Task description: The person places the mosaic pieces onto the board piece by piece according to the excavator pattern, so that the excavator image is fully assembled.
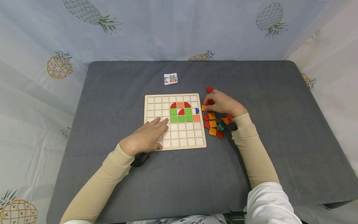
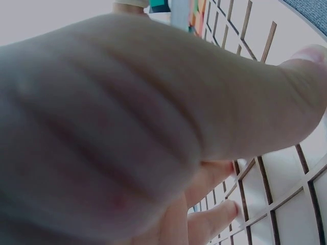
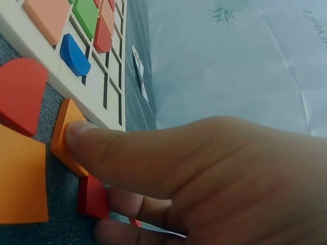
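Observation:
My left hand [image 1: 146, 137] lies with fingers spread on the left part of a pale wooden grid board [image 1: 174, 143]. In the left wrist view the thumb [image 2: 301, 87] stretches across the grid. My right hand [image 1: 225, 104] is just off the board's right edge, fingers curled. Its thumb bears on an orange square tile [image 3: 64, 140], and its fingertips are at a red tile [image 3: 93, 196] behind it. On the board lie green squares [image 1: 181, 119], red quarter-rounds [image 1: 187, 105], orange squares [image 1: 196, 118] and a blue half-round piece [image 1: 197, 111].
Loose orange squares [image 1: 213, 132], red curved pieces [image 1: 219, 134] and a few green ones [image 1: 220, 127] lie right of the board, close to the right wrist. A single red piece [image 1: 209, 89] lies farther back. Behind the board is a printed pattern card [image 1: 170, 79] on the grey tabletop [image 1: 120, 93].

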Demonstrator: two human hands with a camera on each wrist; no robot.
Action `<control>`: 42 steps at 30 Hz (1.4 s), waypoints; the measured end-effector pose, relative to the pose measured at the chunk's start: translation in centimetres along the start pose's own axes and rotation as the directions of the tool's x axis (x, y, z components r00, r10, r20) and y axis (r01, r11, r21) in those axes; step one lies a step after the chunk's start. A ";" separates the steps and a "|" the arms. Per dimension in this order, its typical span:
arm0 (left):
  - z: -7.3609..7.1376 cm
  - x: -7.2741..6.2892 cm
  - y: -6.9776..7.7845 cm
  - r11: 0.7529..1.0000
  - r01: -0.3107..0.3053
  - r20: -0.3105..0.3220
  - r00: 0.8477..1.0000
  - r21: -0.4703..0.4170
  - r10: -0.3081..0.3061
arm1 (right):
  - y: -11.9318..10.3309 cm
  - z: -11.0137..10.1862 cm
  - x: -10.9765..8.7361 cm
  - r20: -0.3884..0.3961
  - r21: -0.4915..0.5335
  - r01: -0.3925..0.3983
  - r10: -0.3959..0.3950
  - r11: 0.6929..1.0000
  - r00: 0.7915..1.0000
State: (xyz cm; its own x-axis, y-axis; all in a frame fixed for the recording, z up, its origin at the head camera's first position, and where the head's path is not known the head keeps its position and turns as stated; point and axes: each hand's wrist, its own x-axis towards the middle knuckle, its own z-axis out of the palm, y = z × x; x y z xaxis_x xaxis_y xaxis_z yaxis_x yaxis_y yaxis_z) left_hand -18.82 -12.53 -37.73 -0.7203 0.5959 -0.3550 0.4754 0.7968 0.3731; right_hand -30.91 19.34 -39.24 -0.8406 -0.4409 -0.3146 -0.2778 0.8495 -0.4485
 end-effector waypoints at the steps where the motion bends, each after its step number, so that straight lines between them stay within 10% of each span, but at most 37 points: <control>1: 0.0 0.0 0.0 1.000 -0.001 0.000 1.000 0.000 0.001 | 0.0 0.0 0.0 0.001 0.000 0.000 0.000 1.000 1.000; 30: 0.2 -0.1 -0.2 1.000 0.002 -0.006 1.000 0.031 -0.001 | -1.5 0.5 0.1 -0.013 -0.082 0.023 -0.024 0.996 1.000; 42: 3.3 -2.8 -2.3 0.993 0.029 -0.196 0.979 -0.117 -0.052 | -1.5 0.3 -1.7 -0.130 0.049 0.112 -0.105 0.993 0.986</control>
State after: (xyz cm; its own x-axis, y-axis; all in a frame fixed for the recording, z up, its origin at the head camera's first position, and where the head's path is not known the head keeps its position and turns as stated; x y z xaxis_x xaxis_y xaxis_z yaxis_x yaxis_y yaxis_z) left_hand -16.19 -15.70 -40.37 -0.8291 0.5225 -0.1992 0.3916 0.7968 0.4602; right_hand -28.92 18.68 -38.29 -0.8601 -0.4862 -0.1547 -0.3470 0.7797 -0.5213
